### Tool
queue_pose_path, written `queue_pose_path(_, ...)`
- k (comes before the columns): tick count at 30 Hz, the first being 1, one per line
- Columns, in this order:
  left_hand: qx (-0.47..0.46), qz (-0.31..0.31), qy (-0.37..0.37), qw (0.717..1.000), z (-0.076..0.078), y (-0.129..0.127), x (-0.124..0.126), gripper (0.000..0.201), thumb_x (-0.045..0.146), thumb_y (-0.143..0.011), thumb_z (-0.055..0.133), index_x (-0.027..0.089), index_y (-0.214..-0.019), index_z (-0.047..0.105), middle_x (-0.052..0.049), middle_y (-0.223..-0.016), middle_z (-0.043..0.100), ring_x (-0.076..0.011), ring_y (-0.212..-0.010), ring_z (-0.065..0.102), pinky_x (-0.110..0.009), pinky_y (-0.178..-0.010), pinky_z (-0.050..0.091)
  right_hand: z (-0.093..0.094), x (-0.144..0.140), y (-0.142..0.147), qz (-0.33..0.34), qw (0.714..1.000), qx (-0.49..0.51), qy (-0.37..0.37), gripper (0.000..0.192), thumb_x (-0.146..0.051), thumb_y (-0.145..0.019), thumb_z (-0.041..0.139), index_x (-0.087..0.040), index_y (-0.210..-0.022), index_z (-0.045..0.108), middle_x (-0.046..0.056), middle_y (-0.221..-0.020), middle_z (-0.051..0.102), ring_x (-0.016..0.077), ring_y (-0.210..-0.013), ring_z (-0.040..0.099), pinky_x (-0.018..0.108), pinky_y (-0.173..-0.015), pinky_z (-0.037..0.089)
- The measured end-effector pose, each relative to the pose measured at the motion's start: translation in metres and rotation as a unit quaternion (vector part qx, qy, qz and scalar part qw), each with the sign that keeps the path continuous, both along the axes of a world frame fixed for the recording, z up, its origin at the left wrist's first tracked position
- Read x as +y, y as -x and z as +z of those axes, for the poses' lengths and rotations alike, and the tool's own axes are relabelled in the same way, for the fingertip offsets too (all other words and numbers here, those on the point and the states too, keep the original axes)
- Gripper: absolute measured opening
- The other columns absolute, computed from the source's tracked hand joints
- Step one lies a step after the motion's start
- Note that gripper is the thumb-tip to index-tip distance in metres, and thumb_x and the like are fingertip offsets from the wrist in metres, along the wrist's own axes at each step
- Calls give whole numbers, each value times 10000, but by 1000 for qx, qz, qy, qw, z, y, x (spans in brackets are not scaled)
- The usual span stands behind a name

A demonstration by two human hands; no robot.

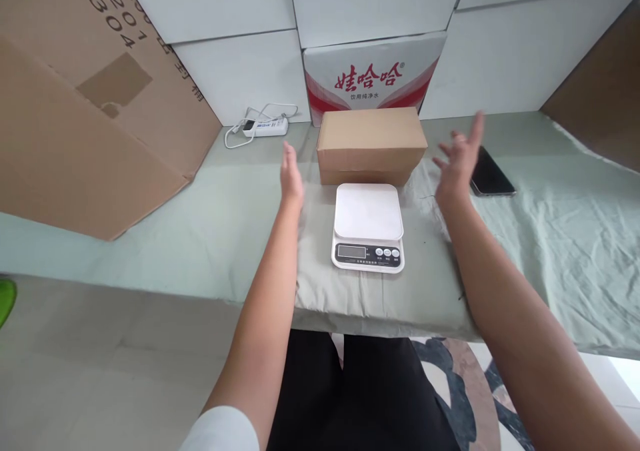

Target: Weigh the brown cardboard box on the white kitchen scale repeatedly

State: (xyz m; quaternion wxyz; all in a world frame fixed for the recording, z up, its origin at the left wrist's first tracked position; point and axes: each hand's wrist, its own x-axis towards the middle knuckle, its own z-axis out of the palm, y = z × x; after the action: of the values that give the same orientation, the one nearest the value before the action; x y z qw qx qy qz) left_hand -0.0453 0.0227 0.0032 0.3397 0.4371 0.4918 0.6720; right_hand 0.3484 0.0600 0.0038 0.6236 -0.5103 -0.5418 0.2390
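Observation:
A white kitchen scale (369,212) lies on the green cloth, its dark display and round buttons facing me. Right behind it sits a closed brown cardboard box (373,137). My left hand (291,176) is held edge-on to the left of the box and scale, fingers stretched out, with nothing in it. On the other side, my right hand (459,161) is raised with its fingers spread, slightly blurred and empty. It is nearest to a black phone (491,173) lying on the cloth. Both hands are apart from the box and the scale.
A white power bank (267,127) with a cable lies at the back left. A large cardboard sheet (95,124) leans along the left side; another brown panel (600,84) stands at right. White boxes (240,74) and a red-lettered carton (373,77) form the back wall.

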Motion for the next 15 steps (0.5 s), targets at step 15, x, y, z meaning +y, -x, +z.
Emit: queue_pose_path(15,-26,-97,15,995,4,-21,-5,1013,1012,-995,386,320,-1701,608,-92,-1946,421,-340,-1860,306,-573,-1516,306,-19,-5,12,107,993,-28,40,1086,-983,-946,432,-462,-1872,204,65,-1816,601,368,-1605,639,723,-1303,552)
